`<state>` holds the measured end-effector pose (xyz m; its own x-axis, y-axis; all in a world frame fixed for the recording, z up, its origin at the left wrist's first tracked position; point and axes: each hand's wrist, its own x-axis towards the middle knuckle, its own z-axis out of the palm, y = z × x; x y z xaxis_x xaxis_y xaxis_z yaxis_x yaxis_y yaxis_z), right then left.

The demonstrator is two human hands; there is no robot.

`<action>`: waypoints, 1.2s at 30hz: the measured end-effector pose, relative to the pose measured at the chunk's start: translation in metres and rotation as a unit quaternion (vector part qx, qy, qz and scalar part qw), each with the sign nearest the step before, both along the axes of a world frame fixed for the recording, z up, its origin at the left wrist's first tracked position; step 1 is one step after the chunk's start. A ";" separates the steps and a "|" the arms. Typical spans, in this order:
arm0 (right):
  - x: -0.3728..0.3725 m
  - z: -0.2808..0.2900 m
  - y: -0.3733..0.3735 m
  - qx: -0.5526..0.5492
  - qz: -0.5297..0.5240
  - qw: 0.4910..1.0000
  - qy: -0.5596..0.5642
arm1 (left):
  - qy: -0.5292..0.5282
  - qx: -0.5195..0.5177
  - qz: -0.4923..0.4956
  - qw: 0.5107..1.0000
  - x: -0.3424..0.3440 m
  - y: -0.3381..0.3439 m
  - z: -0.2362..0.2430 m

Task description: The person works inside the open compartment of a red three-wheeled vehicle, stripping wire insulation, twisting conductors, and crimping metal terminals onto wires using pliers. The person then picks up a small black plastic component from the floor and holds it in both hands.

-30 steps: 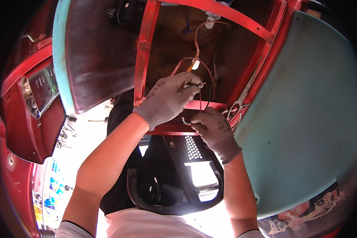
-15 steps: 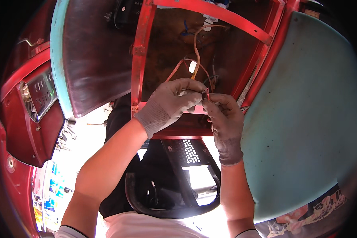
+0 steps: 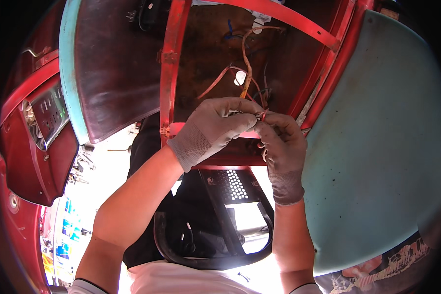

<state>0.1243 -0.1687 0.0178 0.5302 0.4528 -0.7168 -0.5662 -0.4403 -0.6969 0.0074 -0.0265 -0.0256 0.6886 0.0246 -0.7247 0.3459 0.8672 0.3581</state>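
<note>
Left hand [image 3: 218, 122]: grip pinched closed on the red wire [image 3: 264, 114]!
Right hand [image 3: 283, 143]: grip closed there too!
Red wire: seemingly mid-work; any finished join hidden.

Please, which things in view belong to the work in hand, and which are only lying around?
Apparently in the work:
- Left hand and right hand, gloved
- Thin reddish wire at their fingertips

Apparently only around:
- Teal panel
- Black curved bar
- Small dark items at left, unclear
</note>
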 end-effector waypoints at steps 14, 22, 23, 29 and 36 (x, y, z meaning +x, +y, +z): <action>-0.001 -0.002 -0.006 -0.069 0.056 0.994 -0.061 | -0.005 0.057 -0.062 0.996 -0.003 -0.004 -0.009; 0.003 0.011 -0.001 -0.120 0.260 0.926 -0.246 | 0.007 0.104 -0.087 0.991 0.000 -0.004 -0.002; 0.004 0.015 0.001 -0.142 0.230 0.943 -0.197 | 0.001 0.106 -0.090 0.990 -0.001 -0.005 -0.003; 0.012 0.027 0.010 -0.156 0.161 0.966 -0.129 | 0.000 0.124 -0.124 0.985 -0.005 -0.003 -0.001; 0.021 0.023 0.007 -0.069 0.379 0.841 -0.379 | -0.046 0.162 -0.180 0.969 -0.001 0.005 0.001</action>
